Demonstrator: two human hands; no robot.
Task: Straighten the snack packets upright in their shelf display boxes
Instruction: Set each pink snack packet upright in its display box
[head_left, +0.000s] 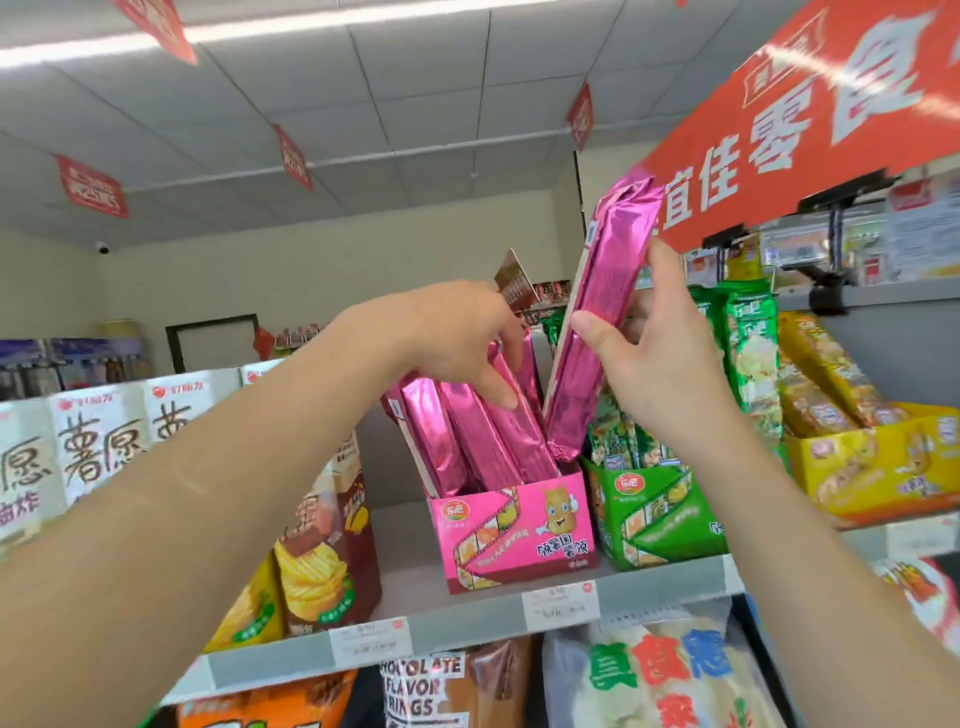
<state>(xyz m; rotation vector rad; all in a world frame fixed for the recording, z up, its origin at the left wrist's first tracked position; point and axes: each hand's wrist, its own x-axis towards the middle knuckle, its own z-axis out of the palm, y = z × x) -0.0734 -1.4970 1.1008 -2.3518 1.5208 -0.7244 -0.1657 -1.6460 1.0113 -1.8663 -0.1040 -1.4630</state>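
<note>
A pink display box (514, 535) stands on the shelf with several shiny pink snack packets (467, 441) leaning left inside it. My left hand (457, 338) rests on the tops of these packets, fingers stretched along them. My right hand (644, 353) grips one more pink packet (597, 322), thumb on its front and fingers behind. This packet stands tall and tilts right, its lower end at the box's right side.
A green display box (654, 514) with green packets sits right of the pink box, then a yellow box (872, 467). Chip bags (322, 561) and white boxes (98, 431) stand at left. A red banner (810, 109) hangs overhead. Price tags line the grey shelf edge (467, 629).
</note>
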